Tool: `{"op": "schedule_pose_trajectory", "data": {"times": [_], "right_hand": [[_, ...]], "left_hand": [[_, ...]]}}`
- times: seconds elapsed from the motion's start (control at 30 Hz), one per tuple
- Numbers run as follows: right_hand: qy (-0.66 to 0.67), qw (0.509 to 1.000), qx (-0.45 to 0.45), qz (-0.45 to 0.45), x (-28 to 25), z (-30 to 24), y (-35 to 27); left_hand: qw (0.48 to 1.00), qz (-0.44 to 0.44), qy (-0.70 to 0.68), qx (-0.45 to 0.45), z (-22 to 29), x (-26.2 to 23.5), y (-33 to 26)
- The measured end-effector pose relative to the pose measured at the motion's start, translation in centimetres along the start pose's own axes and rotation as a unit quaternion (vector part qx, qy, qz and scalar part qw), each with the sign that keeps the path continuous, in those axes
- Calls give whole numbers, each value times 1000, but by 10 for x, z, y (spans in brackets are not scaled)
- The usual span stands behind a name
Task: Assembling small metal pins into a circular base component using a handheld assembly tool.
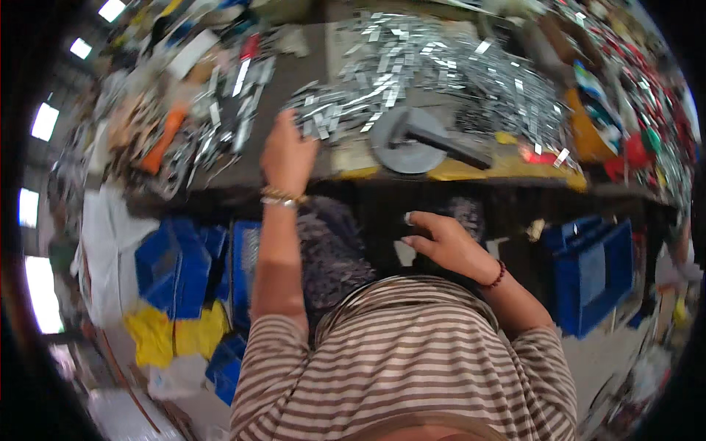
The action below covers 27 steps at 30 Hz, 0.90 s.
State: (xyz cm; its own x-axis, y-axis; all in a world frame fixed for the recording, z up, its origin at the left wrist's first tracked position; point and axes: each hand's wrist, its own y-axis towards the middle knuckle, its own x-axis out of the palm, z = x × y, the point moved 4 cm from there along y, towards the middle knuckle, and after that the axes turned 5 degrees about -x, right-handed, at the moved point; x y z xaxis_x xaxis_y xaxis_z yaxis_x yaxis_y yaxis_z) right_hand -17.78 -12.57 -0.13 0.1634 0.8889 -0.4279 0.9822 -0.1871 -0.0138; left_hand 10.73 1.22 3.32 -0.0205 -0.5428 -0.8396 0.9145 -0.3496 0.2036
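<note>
My left hand [289, 156] reaches over the dark bench, fingers stretched out at the left edge of a spread of small flat metal strips [323, 110]. Its fingertips are blurred, and nothing shows held in them. Low in front of my body is my right hand [454, 244], its thumb and forefinger apart with nothing visible between them. A round grey disc [408, 158] lies on the bench between the strips and the front edge. Across it rests a dark bar-shaped piece [448, 147], pointing toward the lower right.
Longer metal pieces [243, 117] and an orange-handled tool [163, 140] clutter the bench's left side. Red parts [647, 81] crowd the far right. Blue bins [173, 268] stand below at left, and another blue bin [592, 275] at right. Yellow cloth or plastic [176, 334] lies lower left.
</note>
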Motion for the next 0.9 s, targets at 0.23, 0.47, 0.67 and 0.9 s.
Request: {"op": "schedule_pose_trajectory", "data": {"times": [0.23, 0.47, 0.67, 0.9], "right_hand": [[-45, 975, 30, 214, -95, -16, -27], [-458, 777, 70, 427, -207, 34, -60], [-633, 708, -3, 312, -245, 61, -57], [-605, 740, -50, 291, -237, 43, -42]], "left_hand": [[991, -7, -132, 5, -25, -6, -7], [879, -117, -446, -123, -32, -17, -35], [827, -224, -509, -89, 3, -1, -53], [823, -306, -478, -36, 45, 21, -59]]}}
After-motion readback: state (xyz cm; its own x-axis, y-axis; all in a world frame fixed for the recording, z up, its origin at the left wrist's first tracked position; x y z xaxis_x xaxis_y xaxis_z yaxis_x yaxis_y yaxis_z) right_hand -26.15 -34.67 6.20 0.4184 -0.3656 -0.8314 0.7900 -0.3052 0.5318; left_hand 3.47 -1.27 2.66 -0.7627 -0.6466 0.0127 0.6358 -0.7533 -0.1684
